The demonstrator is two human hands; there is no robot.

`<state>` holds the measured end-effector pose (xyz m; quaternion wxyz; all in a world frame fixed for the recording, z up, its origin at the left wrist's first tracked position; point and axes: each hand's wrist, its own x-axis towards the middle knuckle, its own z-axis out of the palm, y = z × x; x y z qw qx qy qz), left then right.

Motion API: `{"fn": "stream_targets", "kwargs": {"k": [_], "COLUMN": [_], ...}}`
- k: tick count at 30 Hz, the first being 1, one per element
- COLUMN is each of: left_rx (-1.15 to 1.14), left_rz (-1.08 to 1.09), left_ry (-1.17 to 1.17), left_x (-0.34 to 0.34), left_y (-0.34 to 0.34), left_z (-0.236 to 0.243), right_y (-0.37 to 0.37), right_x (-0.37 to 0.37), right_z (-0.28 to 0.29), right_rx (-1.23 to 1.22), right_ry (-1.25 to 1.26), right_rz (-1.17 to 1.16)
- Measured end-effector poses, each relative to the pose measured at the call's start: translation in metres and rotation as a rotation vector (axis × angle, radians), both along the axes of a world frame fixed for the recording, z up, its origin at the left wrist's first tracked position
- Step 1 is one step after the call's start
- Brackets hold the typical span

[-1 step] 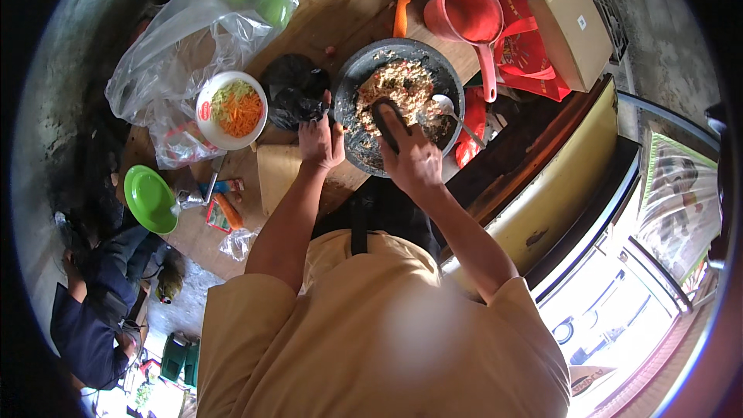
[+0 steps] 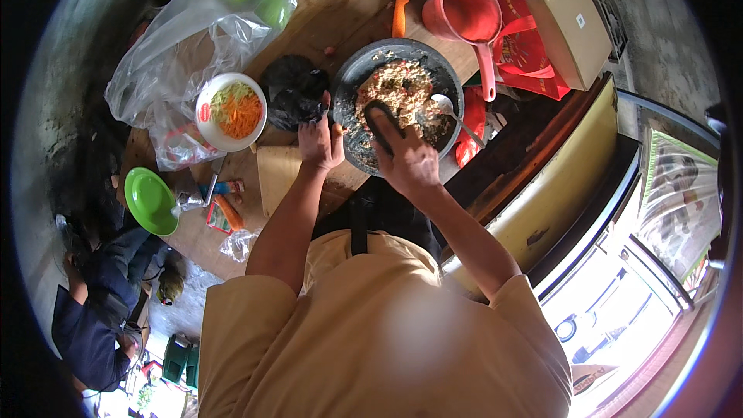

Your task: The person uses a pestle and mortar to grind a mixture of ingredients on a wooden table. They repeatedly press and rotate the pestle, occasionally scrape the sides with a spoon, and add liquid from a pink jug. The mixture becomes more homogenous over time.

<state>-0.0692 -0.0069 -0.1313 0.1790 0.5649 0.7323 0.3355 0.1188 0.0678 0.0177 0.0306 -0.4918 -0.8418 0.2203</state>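
Observation:
In front of me sits a wide dark stone mortar with a coarse, pale chopped mixture flecked with red. My right hand grips a dark stone pestle, its head in the mixture on the near left side. A metal spoon leans inside the mortar, handle over the right rim. Against the mortar's left side rests my left hand, fingers stretched out and apart, holding nothing I can see. A black plastic bag lies just beyond its fingers.
Left are a white bowl of shredded vegetables, clear plastic bags, a green plate and a carrot. Behind lie an orange-handled knife, a red dipper, a red bag and a cardboard box. Someone sits lower left.
My right hand and the pestle have shifted slightly left within the mortar. My left hand stays where it was.

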Motion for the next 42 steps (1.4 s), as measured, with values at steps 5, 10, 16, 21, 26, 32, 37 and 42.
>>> {"fn": "stream_targets", "kwargs": {"k": [5, 10, 16, 21, 26, 32, 37, 42], "left_rx": [0.047, 0.088, 0.156, 0.082, 0.100, 0.126, 0.047, 0.009], "left_rz": [0.010, 0.007, 0.007, 0.025, 0.015, 0.002, 0.014, -0.004], "left_ry": [0.008, 0.007, 0.123, 0.018, 0.003, 0.007, -0.039, -0.219], "left_x": [0.000, 0.000, 0.000, 0.002, 0.001, 0.001, 0.002, 0.002], "left_y": [0.003, 0.003, 0.005, 0.004, 0.007, 0.006, 0.006, 0.003], "left_z": [0.002, 0.006, 0.006, 0.010, 0.011, 0.009, 0.003, 0.000], "right_y": [0.015, 0.051, 0.059, 0.037, 0.054, 0.052, 0.042, 0.032], "right_x": [-0.013, -0.016, -0.027, -0.021, -0.025, -0.041, -0.037, -0.044], "right_z": [0.003, 0.007, -0.001, 0.007, 0.010, 0.005, 0.026, 0.034], "right_rx": [-0.031, -0.137, -0.120, -0.221, -0.197, -0.123, -0.203, -0.229], "right_ry": [-0.034, -0.047, -0.040, -0.058, 0.014, -0.025, -0.045, 0.065], "right_rz": [-0.078, -0.175, -0.217, -0.308, -0.290, -0.206, -0.391, -0.306]}}
